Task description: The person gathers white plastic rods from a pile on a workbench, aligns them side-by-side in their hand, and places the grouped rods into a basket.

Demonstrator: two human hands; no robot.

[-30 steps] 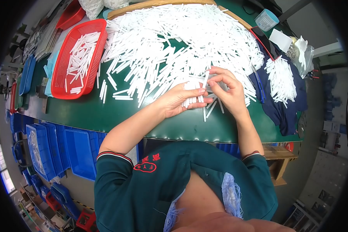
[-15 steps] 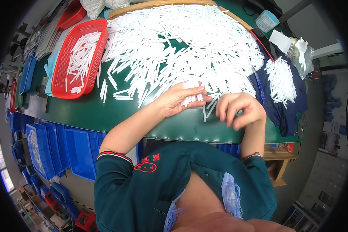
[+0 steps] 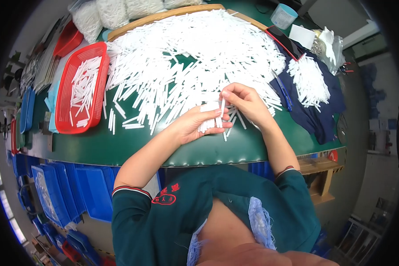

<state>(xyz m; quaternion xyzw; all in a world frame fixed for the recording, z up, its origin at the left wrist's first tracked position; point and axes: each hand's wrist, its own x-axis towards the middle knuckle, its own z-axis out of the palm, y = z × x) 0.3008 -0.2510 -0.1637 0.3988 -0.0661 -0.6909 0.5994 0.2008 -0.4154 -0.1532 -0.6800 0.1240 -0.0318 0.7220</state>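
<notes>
My left hand (image 3: 198, 123) is closed around a bundle of short white sticks (image 3: 207, 127), its thumb across the top. At the bundle's right side, my right hand (image 3: 243, 101) pinches one white stick (image 3: 222, 106) between thumb and fingertips, held roughly upright. Beyond both hands spreads a large heap of the same white sticks (image 3: 199, 48). A few loose ones lie just under and beside my hands on the green table (image 3: 181, 153). Whether the sticks are hollow is too small to tell.
A red perforated basket (image 3: 103, 75) holding more sticks stands at left. On the right, sticks (image 3: 308, 84) lie on a dark blue cloth (image 3: 328, 115) beside blue tweezers (image 3: 283, 91). Wooden strips (image 3: 164, 17) border the heap; bags (image 3: 113, 13) sit behind. Blue crates (image 3: 93, 190) are below.
My right hand has moved left and up to the bundle and now pinches a stick. The left hand still holds the bundle. The camera view has shifted slightly.
</notes>
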